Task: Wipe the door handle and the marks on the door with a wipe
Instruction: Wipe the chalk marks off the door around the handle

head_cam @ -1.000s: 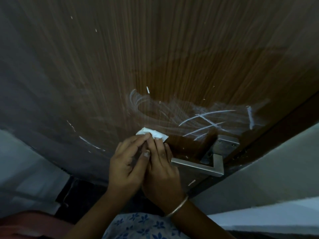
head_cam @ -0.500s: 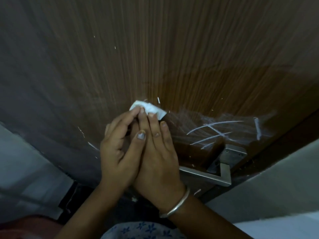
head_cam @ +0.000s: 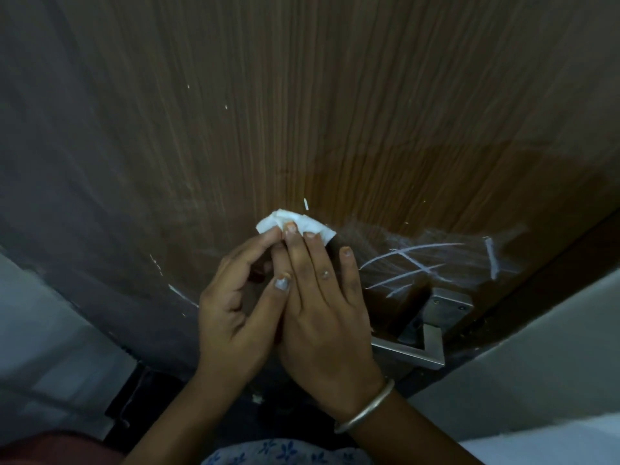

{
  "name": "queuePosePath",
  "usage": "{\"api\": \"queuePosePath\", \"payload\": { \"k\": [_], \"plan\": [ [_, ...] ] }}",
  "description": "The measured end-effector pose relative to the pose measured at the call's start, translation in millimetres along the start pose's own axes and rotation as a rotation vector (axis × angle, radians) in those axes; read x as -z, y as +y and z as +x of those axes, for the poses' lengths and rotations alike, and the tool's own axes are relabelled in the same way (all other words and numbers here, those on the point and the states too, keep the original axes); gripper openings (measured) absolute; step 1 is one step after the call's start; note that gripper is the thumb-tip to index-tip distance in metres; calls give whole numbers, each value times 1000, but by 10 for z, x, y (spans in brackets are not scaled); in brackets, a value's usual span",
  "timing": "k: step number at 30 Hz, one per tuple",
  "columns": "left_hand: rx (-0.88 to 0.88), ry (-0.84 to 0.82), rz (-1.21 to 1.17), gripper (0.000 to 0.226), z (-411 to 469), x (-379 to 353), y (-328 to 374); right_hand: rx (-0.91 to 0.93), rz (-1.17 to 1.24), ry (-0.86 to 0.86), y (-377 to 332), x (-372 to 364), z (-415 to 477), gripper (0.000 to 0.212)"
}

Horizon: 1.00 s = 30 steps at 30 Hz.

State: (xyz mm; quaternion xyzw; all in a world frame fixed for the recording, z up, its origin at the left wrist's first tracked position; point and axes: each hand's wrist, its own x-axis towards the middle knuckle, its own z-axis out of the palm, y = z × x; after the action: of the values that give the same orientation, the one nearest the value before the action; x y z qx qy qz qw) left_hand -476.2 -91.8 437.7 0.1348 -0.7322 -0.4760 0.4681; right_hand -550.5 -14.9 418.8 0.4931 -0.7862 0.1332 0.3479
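Note:
A crumpled white wipe [head_cam: 295, 221] lies against the brown wooden door [head_cam: 302, 112], left of the white crossed scratch-like marks [head_cam: 412, 263]. My right hand [head_cam: 322, 317], with a metal bangle on the wrist, presses the wipe to the door with straight fingers. My left hand [head_cam: 231, 307] sits beside it, fingers bent, its index fingertip touching the wipe's left edge and its thumb resting on my right hand. The square steel door handle [head_cam: 419, 354] juts out lower right, partly hidden behind my right hand.
Short white streaks [head_cam: 183, 293] and a small fleck [head_cam: 306, 203] also mark the door. A dark door frame [head_cam: 553, 280] and a pale wall [head_cam: 536, 364] lie to the right, another pale wall at lower left. Dark floor shows below my wrists.
Both hands slid the wipe upward on the door, away from the handle. The curved white smear left of the crossed marks is gone.

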Motion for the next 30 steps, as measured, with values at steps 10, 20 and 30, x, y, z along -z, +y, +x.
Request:
{"api": "queuePosePath", "payload": {
  "k": [10, 20, 30],
  "plan": [
    [2, 68, -80, 31, -47, -168, -43, -224, -202, 97, 663, 354, -214, 71],
    [22, -7, -87, 24, -117, -275, -137, -484, -110, 156, 898, 430, -355, 90],
    [63, -30, -75, 19, -149, -311, -146, -271, -132, -15, 551, 176, -353, 87]
  ]
}}
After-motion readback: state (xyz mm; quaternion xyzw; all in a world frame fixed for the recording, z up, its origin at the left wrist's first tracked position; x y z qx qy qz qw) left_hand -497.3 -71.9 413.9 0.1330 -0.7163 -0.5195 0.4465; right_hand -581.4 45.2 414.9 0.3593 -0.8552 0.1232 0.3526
